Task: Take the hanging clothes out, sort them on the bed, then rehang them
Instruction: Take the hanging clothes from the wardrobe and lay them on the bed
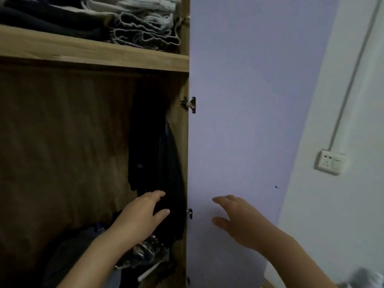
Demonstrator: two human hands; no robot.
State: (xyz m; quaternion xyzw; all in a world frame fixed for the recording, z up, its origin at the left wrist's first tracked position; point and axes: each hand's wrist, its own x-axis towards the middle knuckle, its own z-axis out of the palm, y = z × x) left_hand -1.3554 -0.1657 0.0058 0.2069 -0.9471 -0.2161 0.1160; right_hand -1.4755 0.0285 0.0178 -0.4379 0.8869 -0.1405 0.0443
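Dark clothes [154, 154] hang at the right end of the open wooden wardrobe [62, 142], against its side panel. My left hand [141, 217] reaches into the wardrobe, fingers spread at the lower part of the dark garment, touching its fabric. My right hand [239, 221] hovers open in front of the lilac wardrobe door [239, 100], holding nothing. The hanging rail and the hangers are hidden in shadow under the shelf.
A wooden shelf [93, 53] above carries folded grey and dark clothes [143, 28]. Crumpled garments and a shiny plastic bag [145, 254] lie at the wardrobe bottom. Door hinges [189, 103] sit at the panel edge. A wall socket [330, 164] with a cable duct is on the right.
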